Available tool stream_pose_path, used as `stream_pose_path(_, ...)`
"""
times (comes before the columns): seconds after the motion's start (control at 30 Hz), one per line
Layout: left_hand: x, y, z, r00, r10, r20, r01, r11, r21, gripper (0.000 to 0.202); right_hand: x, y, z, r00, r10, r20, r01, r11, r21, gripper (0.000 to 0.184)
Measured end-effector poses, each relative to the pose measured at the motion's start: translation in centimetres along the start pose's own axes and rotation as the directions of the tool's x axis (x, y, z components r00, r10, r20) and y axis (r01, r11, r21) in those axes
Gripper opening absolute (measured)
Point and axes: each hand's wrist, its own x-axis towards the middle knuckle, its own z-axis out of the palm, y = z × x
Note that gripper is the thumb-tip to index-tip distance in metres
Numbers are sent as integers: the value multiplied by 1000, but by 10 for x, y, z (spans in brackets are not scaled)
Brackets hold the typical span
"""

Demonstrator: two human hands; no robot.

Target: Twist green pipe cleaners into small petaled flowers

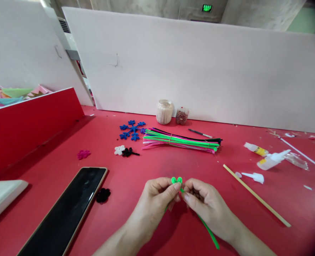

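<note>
A bright green pipe cleaner (208, 233) is held between both hands above the red table. Small rounded loops are bent at its top, and my left hand (157, 201) pinches them between thumb and index finger. My right hand (209, 201) grips the same pipe cleaner just right of the loops; its long tail hangs below that hand toward the lower right. A short green end also shows under my left fingers. Beyond the hands lies a banded bundle of pipe cleaners (184, 141) in green, pink, black and white. The fingers partly hide the bent part.
A phone (64, 209) lies at left beside a black flower (103, 195). Farther back are a blue snowflake shape (132, 130), white and black flowers (119, 150) and a jar (164, 112). On the right are a wooden stick (255, 195) and glue bottles (271, 160). White panels (200, 71) stand behind.
</note>
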Motion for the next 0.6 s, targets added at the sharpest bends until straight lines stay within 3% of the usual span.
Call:
stream_pose_path(0.23,0,0,1,997,71,-37,-64,984,169,26,-1,1,1,994,6,-113,-5,1000,8,17)
stream_pose_path(0.6,-3,3,10,993,120,-22,-119,992,45,18,-2,6,11,980,113,-163,-72,969,238,16)
